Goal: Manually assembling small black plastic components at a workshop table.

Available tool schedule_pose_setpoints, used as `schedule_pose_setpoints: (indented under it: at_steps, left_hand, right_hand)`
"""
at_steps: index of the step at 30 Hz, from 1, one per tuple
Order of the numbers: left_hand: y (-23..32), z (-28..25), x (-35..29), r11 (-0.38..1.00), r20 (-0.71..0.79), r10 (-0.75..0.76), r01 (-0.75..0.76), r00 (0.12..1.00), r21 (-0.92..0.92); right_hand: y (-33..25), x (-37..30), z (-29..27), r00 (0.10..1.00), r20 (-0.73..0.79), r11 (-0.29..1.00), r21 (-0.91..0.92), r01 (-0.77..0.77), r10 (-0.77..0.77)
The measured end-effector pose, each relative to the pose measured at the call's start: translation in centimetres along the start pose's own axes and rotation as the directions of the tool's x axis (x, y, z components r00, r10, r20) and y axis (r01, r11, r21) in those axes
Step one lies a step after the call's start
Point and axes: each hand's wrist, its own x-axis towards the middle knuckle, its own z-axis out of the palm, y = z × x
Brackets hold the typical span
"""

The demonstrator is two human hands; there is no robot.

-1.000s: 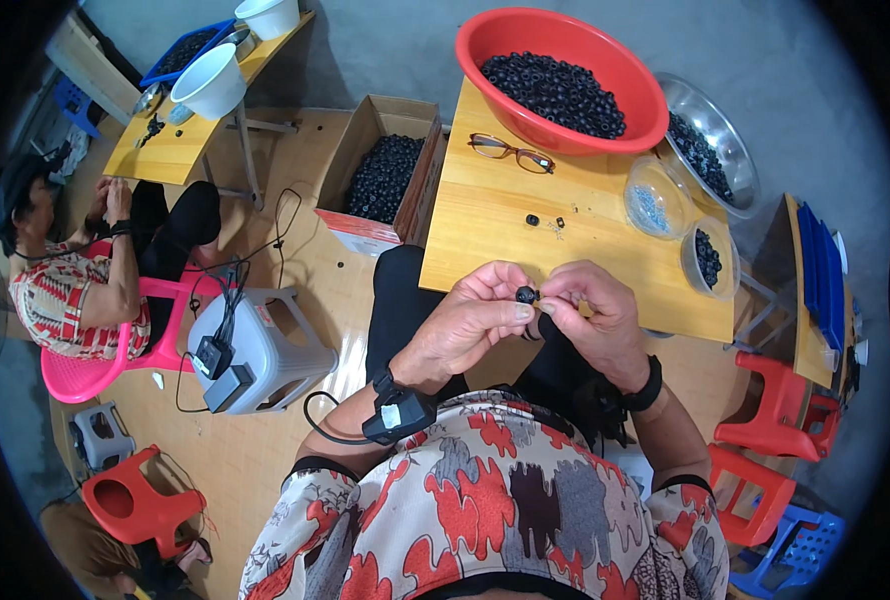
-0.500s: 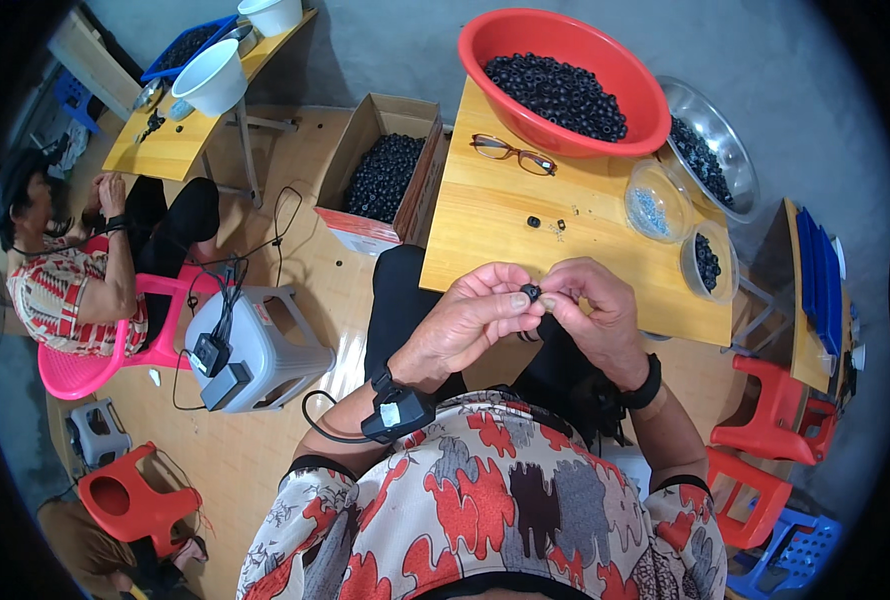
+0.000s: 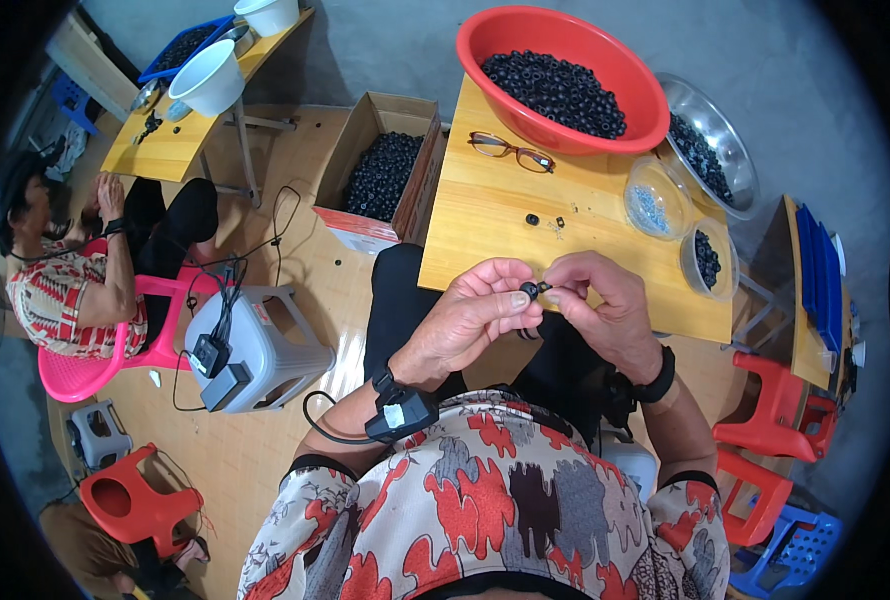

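Pinched small blk part (image 3: 530,290) betw thumb + forefinger of L hand (image 3: 470,318), right at the tips, by near edge of yellow table (image 3: 485,205). Held R hand (image 3: 607,312) opp., thumb + forefinger at part's R end; couldn't tell R grip, pinch or mere touch, w/ that end mostly under the tips. Couldn't make out part's exact shape either, too small + partly behind L thumb. Beyond, saw single loose blk piece (image 3: 532,219) w/ tiny bits (image 3: 561,221) beside, then brown-framed glasses (image 3: 536,160) farther back. To R, had clear tub (image 3: 727,262) w/ blk pieces, clear bowl (image 3: 655,175) w/ light-blue bits, and steel bowl (image 3: 695,95) behind, part-filled w/ dark pieces, partly hidden by red basin (image 3: 565,25). Noted red basin at far end, heaped w/ blk ring-like pieces. On floor (image 3: 245,465) L of table, noted open cardboard box (image 3: 423,185) full of blk pieces. On other table (image 3: 155,155), made out blue tray (image 3: 155,73) w/ dark pieces; couldn't see contents of white bucket (image 3: 208,85), nor all of second white bucket (image 3: 267,18), cut off at top of view.
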Motion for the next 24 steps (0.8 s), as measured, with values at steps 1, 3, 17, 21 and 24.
schedule_pose_setpoints:
  at_steps: [1,3,17,21,24]
  left_hand:
    - [0.0,-0.1,0.0,1.0,0.011,0.002,-0.002,1.0,-0.002]
    - [-0.1,-0.2,0.0,1.0,0.022,0.004,-0.004,1.0,-0.005]
    - [0.5,0.9,-0.2,0.966,-0.06,0.029,-0.012,0.998,0.259]
    - [0.5,0.6,-0.2,0.913,-0.08,0.081,-0.042,0.994,0.406]
    - [0.6,0.6,-0.2,0.921,-0.075,0.061,-0.027,0.995,0.388]
  right_hand:
    - [-0.1,0.1,0.0,1.0,0.0,1.0,0.0,0.0,0.0]
    - [-0.2,0.2,-0.1,0.998,0.064,0.996,-0.088,0.008,-0.003]
    - [-0.2,1.7,-1.2,0.936,0.286,0.94,-0.211,0.27,-0.205]
    - [0.1,1.9,-1.2,0.923,0.341,0.937,-0.229,0.263,-0.175]
    - [-0.8,1.9,-0.9,0.949,0.287,0.94,-0.271,0.208,-0.128]
